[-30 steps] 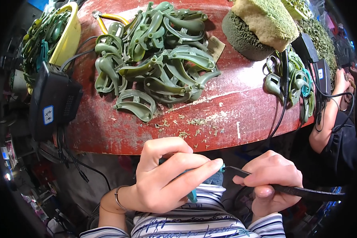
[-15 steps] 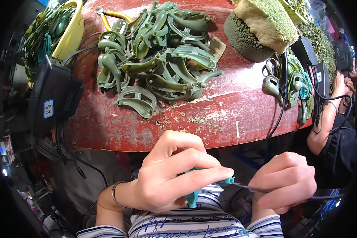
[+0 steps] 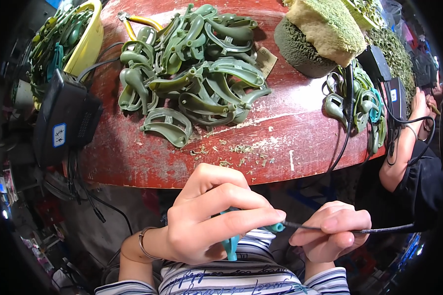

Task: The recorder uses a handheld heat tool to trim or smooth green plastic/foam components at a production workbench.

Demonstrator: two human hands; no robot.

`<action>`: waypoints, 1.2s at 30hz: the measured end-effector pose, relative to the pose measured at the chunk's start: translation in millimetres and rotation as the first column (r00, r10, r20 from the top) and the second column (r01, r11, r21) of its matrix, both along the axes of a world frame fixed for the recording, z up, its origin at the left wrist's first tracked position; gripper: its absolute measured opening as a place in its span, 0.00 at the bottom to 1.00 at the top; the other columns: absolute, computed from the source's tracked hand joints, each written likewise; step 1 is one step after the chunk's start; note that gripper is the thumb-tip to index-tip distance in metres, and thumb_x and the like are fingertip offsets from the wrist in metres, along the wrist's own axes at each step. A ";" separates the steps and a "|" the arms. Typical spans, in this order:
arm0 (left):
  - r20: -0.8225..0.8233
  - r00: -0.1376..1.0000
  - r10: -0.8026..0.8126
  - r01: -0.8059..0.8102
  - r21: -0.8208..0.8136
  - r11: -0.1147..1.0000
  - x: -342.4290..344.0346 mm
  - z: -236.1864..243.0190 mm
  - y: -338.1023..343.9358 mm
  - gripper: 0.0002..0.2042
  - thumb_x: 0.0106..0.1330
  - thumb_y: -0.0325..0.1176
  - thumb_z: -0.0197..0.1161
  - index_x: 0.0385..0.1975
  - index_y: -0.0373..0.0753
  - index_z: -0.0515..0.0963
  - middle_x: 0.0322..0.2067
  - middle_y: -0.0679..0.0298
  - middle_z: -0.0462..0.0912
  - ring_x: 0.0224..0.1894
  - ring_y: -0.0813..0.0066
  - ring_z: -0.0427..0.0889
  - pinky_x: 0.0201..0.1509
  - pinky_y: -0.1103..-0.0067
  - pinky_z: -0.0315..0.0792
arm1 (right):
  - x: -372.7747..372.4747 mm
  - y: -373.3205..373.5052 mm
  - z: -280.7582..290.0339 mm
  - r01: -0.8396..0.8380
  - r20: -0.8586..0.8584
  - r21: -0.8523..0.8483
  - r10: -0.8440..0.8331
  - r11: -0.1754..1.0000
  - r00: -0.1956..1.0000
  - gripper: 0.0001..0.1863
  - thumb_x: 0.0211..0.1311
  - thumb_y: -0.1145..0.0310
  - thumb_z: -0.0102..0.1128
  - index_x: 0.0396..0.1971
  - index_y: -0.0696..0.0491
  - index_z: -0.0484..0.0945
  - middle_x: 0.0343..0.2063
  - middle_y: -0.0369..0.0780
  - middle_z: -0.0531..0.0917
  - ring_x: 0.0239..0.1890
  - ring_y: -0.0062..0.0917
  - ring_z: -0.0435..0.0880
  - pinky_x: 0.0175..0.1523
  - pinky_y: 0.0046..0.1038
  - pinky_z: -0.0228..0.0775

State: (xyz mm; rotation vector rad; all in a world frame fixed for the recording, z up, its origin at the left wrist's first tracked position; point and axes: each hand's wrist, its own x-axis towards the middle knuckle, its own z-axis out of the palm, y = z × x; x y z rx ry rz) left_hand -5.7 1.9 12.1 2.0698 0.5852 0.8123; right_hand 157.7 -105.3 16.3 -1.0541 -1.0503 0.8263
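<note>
My left hand (image 3: 209, 214) is curled round a teal moulded plastic piece (image 3: 232, 248), with a short tube end showing beyond my fingertips. My right hand (image 3: 332, 231) grips a slim, dark tool (image 3: 389, 229) with a thin blade, whose tip is at or beside that tube end. Both hands are in front of the red table's front edge (image 3: 231, 179), above my striped shirt. A pile of green moulded plastic parts (image 3: 192, 93) lies on the table ahead of them, with small green shavings nearer the edge.
A yellow basket (image 3: 86, 42) of parts and black boxes (image 3: 66, 118) with cables stand left. Yellow-handled cutters (image 3: 150, 22) lie behind the pile. A foam block (image 3: 325, 27), more parts (image 3: 359, 103) and cables are right; beyond, another person's arm (image 3: 401, 152) shows at the table.
Both hands have shifted downward a little, and my left hand slightly sideways. My right fingers have changed their grip on the tool, which now lies flatter, with the teal tube end showing more.
</note>
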 end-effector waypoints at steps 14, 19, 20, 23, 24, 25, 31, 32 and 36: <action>0.074 0.997 -0.023 0.037 -0.191 0.981 -1.1 -9.7 4.6 0.08 0.49 0.26 0.64 0.30 0.38 0.80 0.24 0.68 0.78 0.28 0.75 0.70 0.33 0.82 0.65 | -13.6 10.2 -8.3 0.211 0.083 -0.014 -0.209 0.977 0.974 0.18 0.59 0.57 0.51 0.28 0.60 0.72 0.14 0.43 0.79 0.13 0.26 0.78 0.18 0.22 0.71; 0.087 0.996 0.021 0.031 -0.557 0.830 -3.3 -5.5 1.1 0.13 0.50 0.24 0.61 0.37 0.32 0.77 0.23 0.62 0.77 0.26 0.79 0.75 0.31 0.84 0.69 | -5.9 12.9 -8.0 0.028 0.167 0.074 -0.040 0.997 0.985 0.17 0.58 0.59 0.52 0.32 0.61 0.72 0.18 0.42 0.80 0.17 0.27 0.80 0.21 0.23 0.72; 0.089 0.996 0.025 0.030 -0.557 0.830 -4.6 -3.4 2.0 0.13 0.50 0.24 0.61 0.37 0.32 0.77 0.23 0.62 0.77 0.26 0.79 0.75 0.31 0.84 0.69 | -4.4 14.8 -8.1 0.024 0.169 0.074 -0.037 0.997 0.985 0.17 0.58 0.59 0.52 0.32 0.61 0.72 0.18 0.42 0.80 0.17 0.27 0.80 0.21 0.23 0.72; 0.082 0.997 -0.003 0.053 -0.622 0.781 -7.5 0.0 5.9 0.14 0.50 0.25 0.60 0.38 0.33 0.77 0.23 0.63 0.76 0.25 0.81 0.74 0.30 0.85 0.68 | 1.7 18.8 -5.7 -0.171 0.389 0.072 0.130 0.983 0.912 0.16 0.55 0.65 0.57 0.38 0.62 0.72 0.24 0.42 0.80 0.22 0.30 0.80 0.24 0.25 0.72; 0.082 0.997 -0.015 0.062 -0.615 0.786 -9.2 -1.9 7.0 0.14 0.50 0.25 0.60 0.39 0.33 0.77 0.23 0.64 0.76 0.25 0.82 0.74 0.30 0.85 0.68 | -2.2 22.0 -8.6 -0.176 0.387 0.072 0.136 0.982 0.912 0.16 0.55 0.65 0.57 0.38 0.62 0.72 0.24 0.42 0.80 0.22 0.30 0.80 0.24 0.25 0.72; 0.081 0.996 -0.028 0.072 -0.608 0.791 -10.9 -3.9 8.1 0.15 0.50 0.25 0.59 0.39 0.33 0.77 0.23 0.64 0.76 0.25 0.82 0.74 0.31 0.86 0.68 | -9.4 26.4 -12.4 -0.023 0.461 0.098 -0.025 0.995 0.887 0.17 0.58 0.57 0.49 0.34 0.58 0.69 0.16 0.38 0.78 0.15 0.24 0.76 0.20 0.20 0.67; 0.137 0.987 -0.088 0.158 -0.689 0.708 -20.4 -11.2 14.9 0.14 0.55 0.23 0.56 0.43 0.34 0.73 0.27 0.65 0.75 0.28 0.82 0.73 0.34 0.86 0.68 | -14.7 33.5 -12.2 0.004 0.293 0.077 -0.026 0.997 0.956 0.15 0.59 0.61 0.52 0.31 0.60 0.76 0.16 0.40 0.80 0.15 0.23 0.78 0.21 0.20 0.70; 0.139 0.986 -0.087 0.159 -0.685 0.711 -22.0 -10.3 15.9 0.14 0.55 0.23 0.56 0.43 0.34 0.73 0.27 0.65 0.75 0.28 0.82 0.73 0.34 0.86 0.68 | -15.2 36.0 -13.1 0.002 0.295 0.081 -0.026 0.997 0.955 0.15 0.59 0.61 0.52 0.31 0.60 0.76 0.16 0.40 0.80 0.15 0.23 0.78 0.21 0.20 0.70; 0.196 0.947 0.253 0.158 -0.974 0.162 -21.2 -10.9 13.7 0.16 0.55 0.28 0.50 0.43 0.28 0.67 0.25 0.56 0.75 0.29 0.72 0.75 0.30 0.82 0.69 | -13.7 57.6 -8.4 0.203 0.458 -0.054 -0.157 0.978 0.875 0.08 0.57 0.73 0.53 0.35 0.61 0.76 0.17 0.41 0.79 0.18 0.24 0.77 0.25 0.19 0.69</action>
